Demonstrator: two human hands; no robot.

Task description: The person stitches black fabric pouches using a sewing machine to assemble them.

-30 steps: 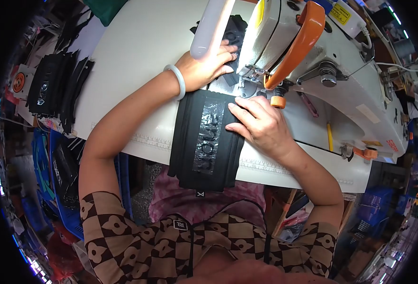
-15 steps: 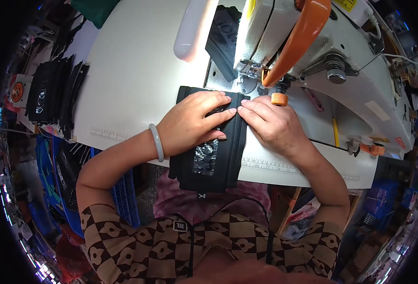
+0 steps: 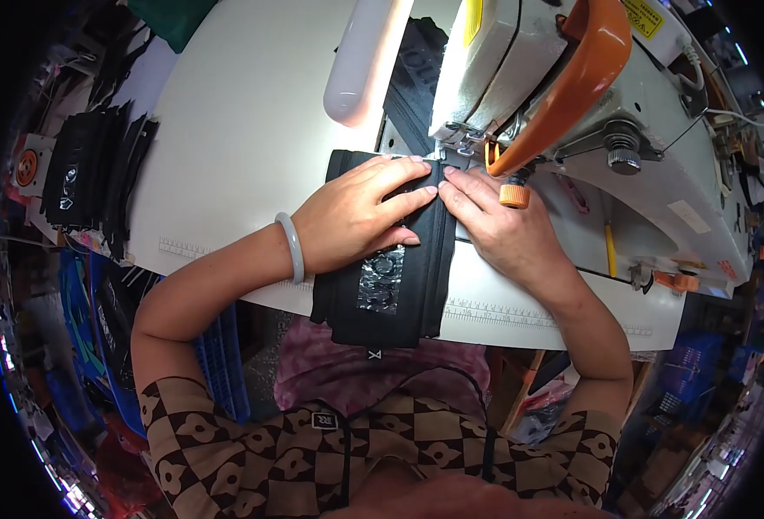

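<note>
A black fabric piece [image 3: 339,303] with a shiny clear strip lies at the front of the sewing machine [image 3: 486,78], its far edge close to the needle area. My left hand [image 3: 360,212], with a pale bangle on the wrist, lies on it with fingers spread and pressing down. On the piece's right edge rest the fingertips of my right hand [image 3: 499,216], which is flat with its fingers stretched forward. Neither hand is wrapped round anything. The near end of the fabric hangs past the table edge.
Stacked black pieces [image 3: 83,173] lie on the left. Another black piece [image 3: 412,78] is behind the needle area. A white lamp [image 3: 360,65] and an orange lever [image 3: 581,78] stand over the table. A yellow stick [image 3: 610,251] lies right; a blue basket [image 3: 226,363] is below left.
The black piece has shifted slightly forward along the seam line, with both hands still on it. The whole view has also shifted a little.
</note>
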